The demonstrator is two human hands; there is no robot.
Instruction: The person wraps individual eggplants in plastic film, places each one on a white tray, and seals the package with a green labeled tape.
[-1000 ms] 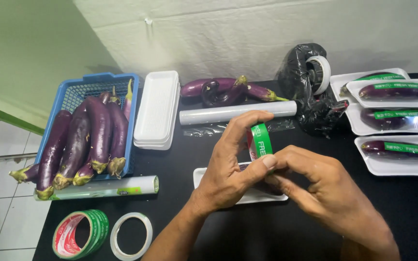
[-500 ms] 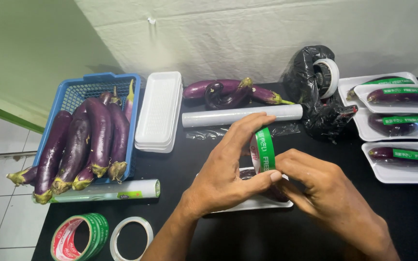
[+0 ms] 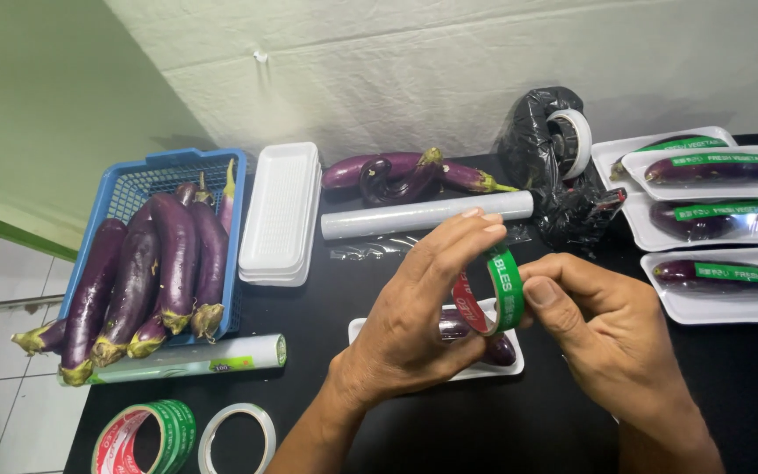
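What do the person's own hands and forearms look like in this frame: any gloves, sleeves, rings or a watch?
Both are bare. The left hand and right hand wear no gloves, and no ring shows on the visible fingers. The forearms run out of the bottom edge uncovered, with no sleeve cuff, watch or wristband in view. Fingernails are short and unpainted.

A small produce-packing table: blue basket of eggplants (image 3: 146, 263), foam trays (image 3: 281, 211) beside it, wrapped trays (image 3: 712, 175) far right
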